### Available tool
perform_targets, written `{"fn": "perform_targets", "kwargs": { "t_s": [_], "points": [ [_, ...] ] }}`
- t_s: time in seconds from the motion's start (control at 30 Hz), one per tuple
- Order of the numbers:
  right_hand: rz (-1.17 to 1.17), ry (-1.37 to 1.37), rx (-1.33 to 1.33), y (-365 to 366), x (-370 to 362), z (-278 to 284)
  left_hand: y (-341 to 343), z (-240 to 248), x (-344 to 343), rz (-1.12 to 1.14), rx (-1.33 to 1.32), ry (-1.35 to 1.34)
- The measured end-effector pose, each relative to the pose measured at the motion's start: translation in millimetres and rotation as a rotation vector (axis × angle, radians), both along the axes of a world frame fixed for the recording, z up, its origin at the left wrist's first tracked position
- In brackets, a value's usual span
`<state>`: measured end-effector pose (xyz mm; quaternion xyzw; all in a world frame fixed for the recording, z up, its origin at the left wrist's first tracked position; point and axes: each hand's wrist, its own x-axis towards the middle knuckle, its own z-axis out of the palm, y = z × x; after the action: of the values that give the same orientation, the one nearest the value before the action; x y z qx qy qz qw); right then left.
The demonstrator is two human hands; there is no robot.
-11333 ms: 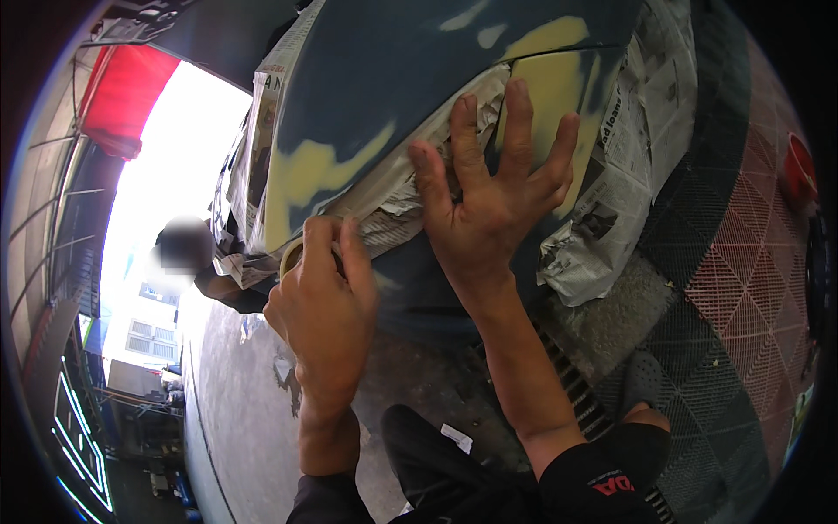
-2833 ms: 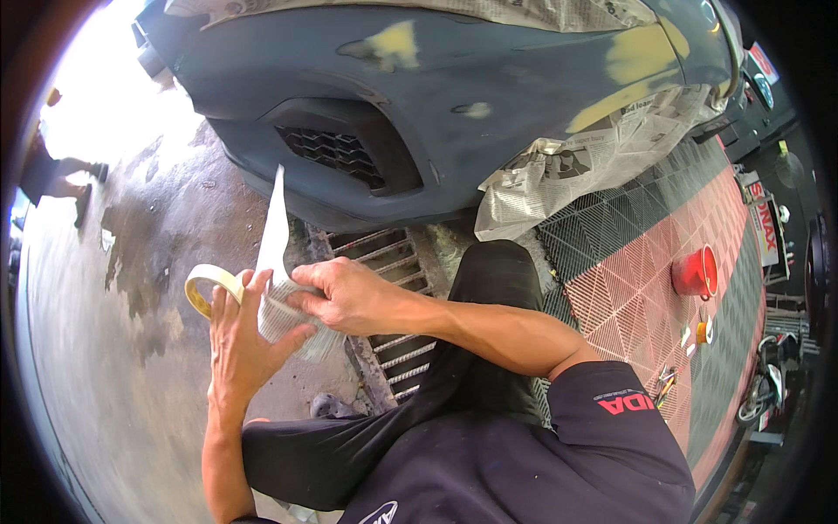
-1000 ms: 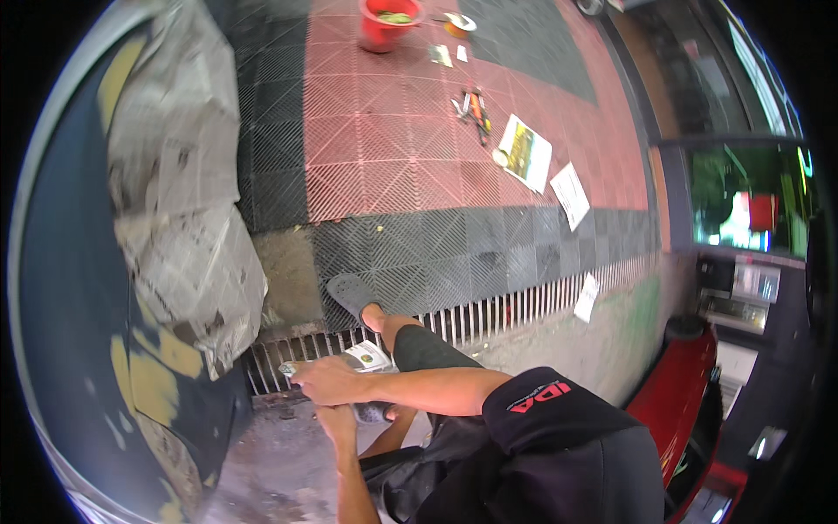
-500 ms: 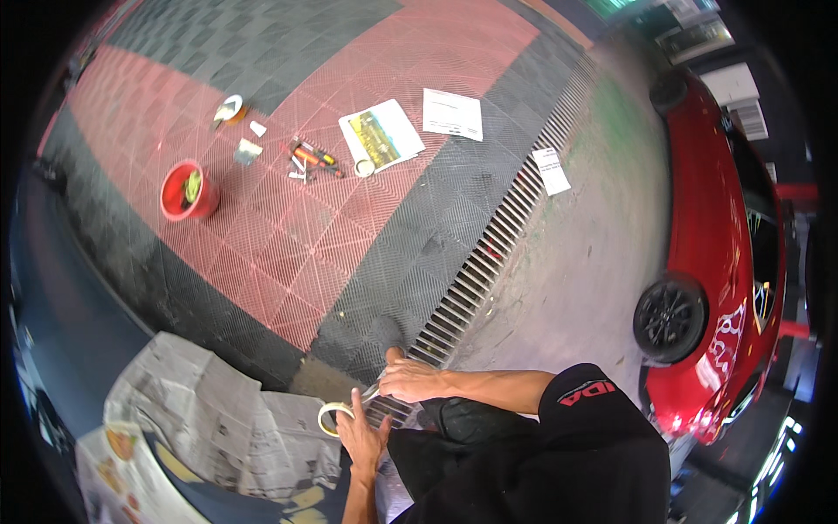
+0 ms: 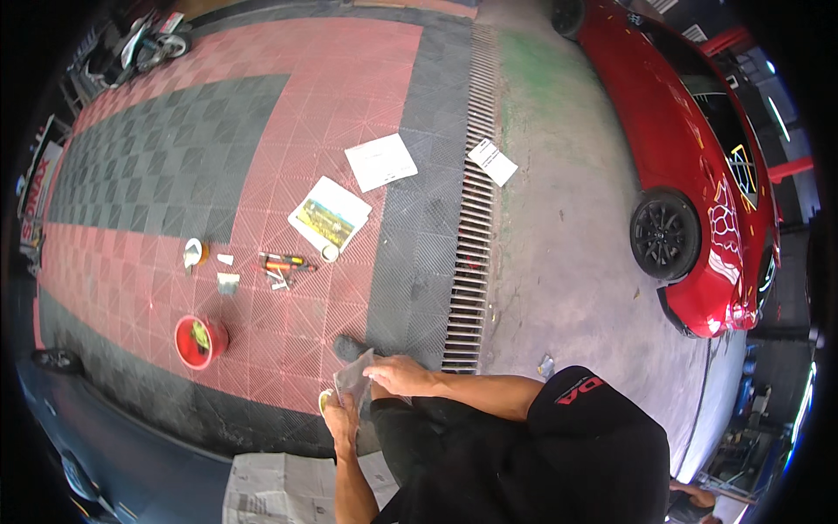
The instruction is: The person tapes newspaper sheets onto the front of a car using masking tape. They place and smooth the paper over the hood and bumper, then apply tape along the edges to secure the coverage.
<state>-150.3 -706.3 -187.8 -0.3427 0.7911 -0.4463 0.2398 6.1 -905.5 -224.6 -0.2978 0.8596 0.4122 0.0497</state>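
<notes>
At the lower middle, my left hand (image 5: 343, 424) is closed around a roll of pale masking tape (image 5: 326, 402), largely hidden behind the fingers. Between my hands stretches a thin greyish strip or sheet (image 5: 353, 377); whether it is tape or paper I cannot make out. The fingers of my right hand (image 5: 400, 375) pinch its upper right edge. Its lower end meets my left hand beside the roll. Below my left forearm, newspaper sheets (image 5: 275, 489) lie over part of a dark car (image 5: 148, 463).
On the red and grey floor tiles stand a red bucket (image 5: 199, 342), a small orange tub (image 5: 195, 253), several tools (image 5: 284, 266), a tape roll (image 5: 329, 253) and printed sheets (image 5: 330, 214). A drain grate (image 5: 469, 262) runs lengthwise. A red car (image 5: 698, 175) stands at right. Another person (image 5: 692, 502) shows at lower right.
My view has swung, showing less newspaper and more floor. My hands have moved closer together, and the greyish strip now shows broad between them. The tape roll is still in my left hand.
</notes>
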Motion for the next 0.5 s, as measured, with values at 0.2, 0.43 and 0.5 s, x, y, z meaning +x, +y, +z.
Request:
{"fn": "perform_targets", "kwargs": {
  "t_s": [0.2,0.43,0.5],
  "points": [
    [-0.425,-0.248,0.228,-10,-97,-8,-51,-34,-84,0.347,0.552,-0.013],
    [-0.687,-0.248,0.359,-8,-238,-28,-101,-12,-237,0.386,0.665,-0.012],
    [-0.781,-0.246,0.33,-5,-280,-42,-103,-25,-286,0.407,0.707,0.003]
  ]
}}
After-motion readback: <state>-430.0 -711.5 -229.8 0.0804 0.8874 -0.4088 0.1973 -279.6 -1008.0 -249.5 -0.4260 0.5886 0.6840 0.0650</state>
